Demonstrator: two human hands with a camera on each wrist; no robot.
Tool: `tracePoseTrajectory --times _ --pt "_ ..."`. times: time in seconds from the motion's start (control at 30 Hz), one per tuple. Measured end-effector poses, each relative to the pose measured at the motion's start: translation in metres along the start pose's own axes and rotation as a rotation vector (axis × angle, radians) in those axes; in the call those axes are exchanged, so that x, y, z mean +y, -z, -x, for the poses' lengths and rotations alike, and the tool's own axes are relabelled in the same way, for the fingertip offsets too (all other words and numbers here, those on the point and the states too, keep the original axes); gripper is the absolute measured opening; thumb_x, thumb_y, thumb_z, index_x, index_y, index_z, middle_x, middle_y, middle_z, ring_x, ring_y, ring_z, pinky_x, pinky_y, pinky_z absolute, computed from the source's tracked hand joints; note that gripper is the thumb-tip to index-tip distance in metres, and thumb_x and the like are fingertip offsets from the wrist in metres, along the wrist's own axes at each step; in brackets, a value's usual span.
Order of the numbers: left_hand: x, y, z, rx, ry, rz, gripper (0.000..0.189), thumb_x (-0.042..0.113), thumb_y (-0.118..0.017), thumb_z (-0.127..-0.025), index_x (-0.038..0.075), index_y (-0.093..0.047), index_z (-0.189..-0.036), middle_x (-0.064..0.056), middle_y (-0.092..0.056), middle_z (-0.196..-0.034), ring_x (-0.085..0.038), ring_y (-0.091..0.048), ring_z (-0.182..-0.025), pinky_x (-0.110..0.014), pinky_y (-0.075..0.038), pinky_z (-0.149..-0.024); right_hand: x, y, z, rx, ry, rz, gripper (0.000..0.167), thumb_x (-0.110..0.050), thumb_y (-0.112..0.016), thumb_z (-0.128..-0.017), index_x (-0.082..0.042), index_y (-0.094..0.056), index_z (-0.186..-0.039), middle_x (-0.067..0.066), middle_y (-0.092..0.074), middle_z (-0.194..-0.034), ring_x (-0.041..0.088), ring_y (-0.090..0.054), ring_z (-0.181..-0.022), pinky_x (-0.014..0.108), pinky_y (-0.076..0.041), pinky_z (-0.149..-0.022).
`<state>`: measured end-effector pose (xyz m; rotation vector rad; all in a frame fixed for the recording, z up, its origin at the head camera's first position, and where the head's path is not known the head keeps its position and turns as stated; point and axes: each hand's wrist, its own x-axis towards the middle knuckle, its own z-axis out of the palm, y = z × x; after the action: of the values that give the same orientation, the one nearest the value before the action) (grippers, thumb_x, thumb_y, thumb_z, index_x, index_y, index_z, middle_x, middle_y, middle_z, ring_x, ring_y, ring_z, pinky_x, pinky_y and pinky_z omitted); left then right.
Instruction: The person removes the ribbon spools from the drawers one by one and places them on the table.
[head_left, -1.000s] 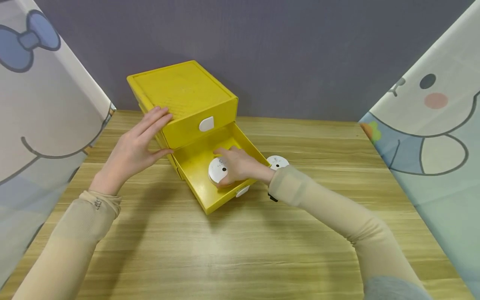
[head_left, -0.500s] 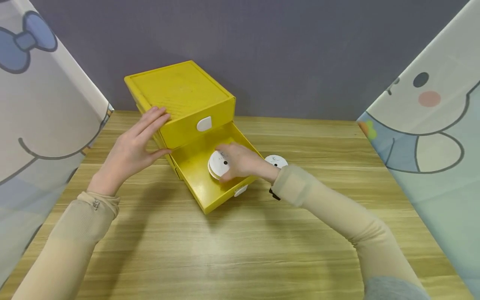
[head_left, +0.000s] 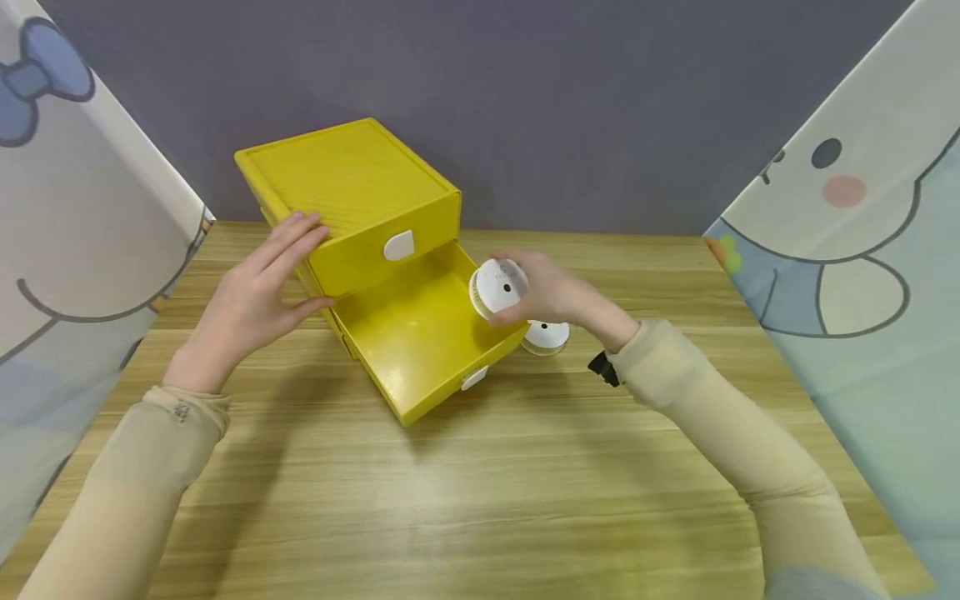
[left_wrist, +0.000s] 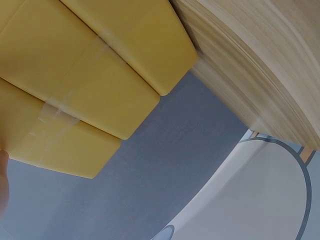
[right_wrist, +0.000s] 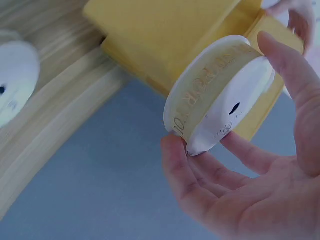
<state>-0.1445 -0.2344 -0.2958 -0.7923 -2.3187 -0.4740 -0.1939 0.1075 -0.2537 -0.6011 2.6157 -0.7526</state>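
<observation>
My right hand [head_left: 551, 287] grips a spool of ribbon [head_left: 498, 287] by its rim, over the right side of the pulled-out drawer [head_left: 405, 350]. In the right wrist view the spool [right_wrist: 232, 107] has white discs and cream ribbon with gold lettering, between thumb and fingertips. The drawer belongs to a yellow drawer cabinet [head_left: 352, 179]; its inside shows bare. My left hand [head_left: 251, 296] rests on the cabinet's front left corner, straight fingers on top and thumb lower at the front edge. The left wrist view shows the cabinet's stacked yellow side [left_wrist: 90, 80].
A second ribbon spool [head_left: 547, 336] lies on the wooden table [head_left: 450, 500] right of the drawer, partly behind the held one. A grey wall [head_left: 570, 117] stands behind, with cartoon-printed cloths [head_left: 832, 258] on both sides. The drawer's front has a white handle [head_left: 475, 377].
My right hand has lifted the ribbon spool out of the drawer's middle, up and to the right. My left hand stays on the cabinet; the whole view has shifted slightly.
</observation>
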Motion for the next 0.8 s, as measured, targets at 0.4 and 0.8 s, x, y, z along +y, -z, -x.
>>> tracePoseTrajectory --times 0.4,0.8 --pt "-0.001 0.003 0.003 -0.006 0.012 -0.003 0.095 -0.003 -0.089 -0.056 0.003 -0.046 -0.141 -0.013 -0.045 -0.148 -0.031 -0.039 -0.14 -0.02 -0.03 -0.119 0.073 0.026 0.009 0.105 -0.17 -0.008 0.093 -0.018 -0.081 -0.071 -0.002 -0.031 -0.148 0.025 -0.036 -0.149 0.041 -0.041 -0.13 0.058 -0.042 -0.107" --pt "-0.002 0.006 0.005 -0.001 0.01 -0.011 0.094 -0.003 -0.089 -0.055 0.003 -0.047 -0.14 -0.014 -0.046 -0.147 -0.031 -0.04 -0.139 -0.019 -0.031 -0.118 0.133 0.01 0.015 0.064 -0.256 -0.008 0.086 -0.014 -0.079 -0.073 0.013 -0.033 -0.14 0.034 -0.041 -0.139 0.048 -0.044 -0.124 0.06 -0.04 -0.107"
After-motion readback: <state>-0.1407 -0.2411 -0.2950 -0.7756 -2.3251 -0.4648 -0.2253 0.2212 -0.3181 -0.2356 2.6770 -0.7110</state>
